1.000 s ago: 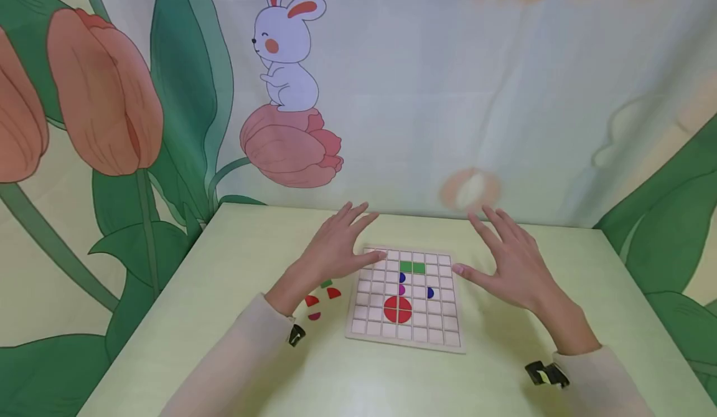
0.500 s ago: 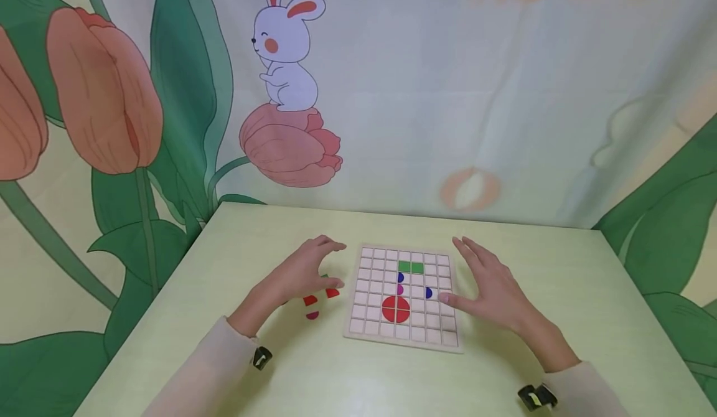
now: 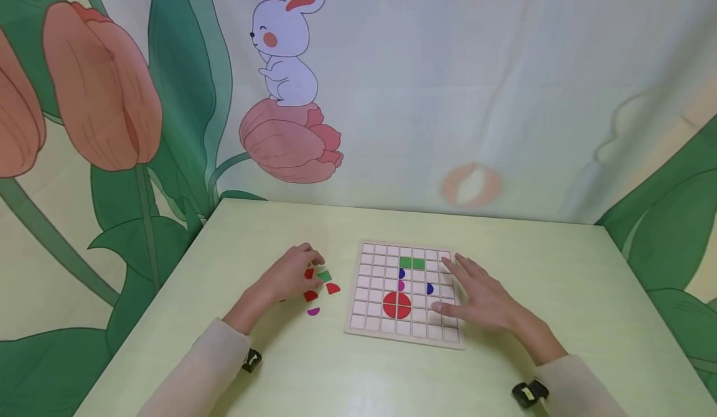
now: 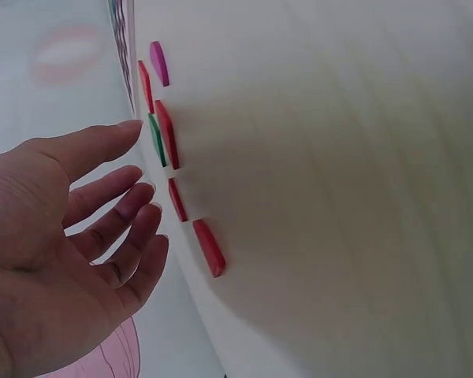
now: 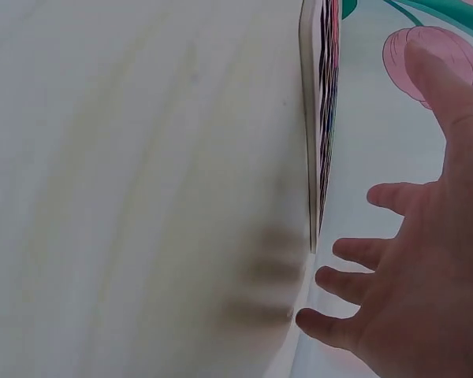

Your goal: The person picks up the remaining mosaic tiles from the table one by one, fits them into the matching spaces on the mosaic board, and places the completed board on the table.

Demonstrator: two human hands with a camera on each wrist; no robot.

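In the head view a white gridded board (image 3: pixel 372 313) lies on the table. On it are two green squares (image 3: pixel 411 263), two blue half-discs (image 3: pixel 429 289), a purple half-disc (image 3: pixel 401 285) and a red disc (image 3: pixel 396 305) made of quarter pieces. Left of the board my left hand (image 3: pixel 285 278) hovers over loose pieces, fingers loosely bent and holding nothing. Around it are red quarter pieces (image 3: pixel 333 289), a green piece (image 3: pixel 324 276) and a purple half-disc (image 3: pixel 313 311); the hand partly covers some. My right hand (image 3: pixel 482 295), fingers spread, hovers over the board's right edge, holding nothing.
The pale table (image 3: pixel 358 376) meets a curtain (image 3: pixel 403 93) printed with a rabbit and tulips at its far edge. A black band with a small device (image 3: pixel 530 394) sits on the right wrist, another (image 3: pixel 252 361) on the left.
My left hand has moved left and down from the board's upper left to the loose pieces. My right hand has come lower and nearer, over the board's right edge. The board's pieces are unchanged.
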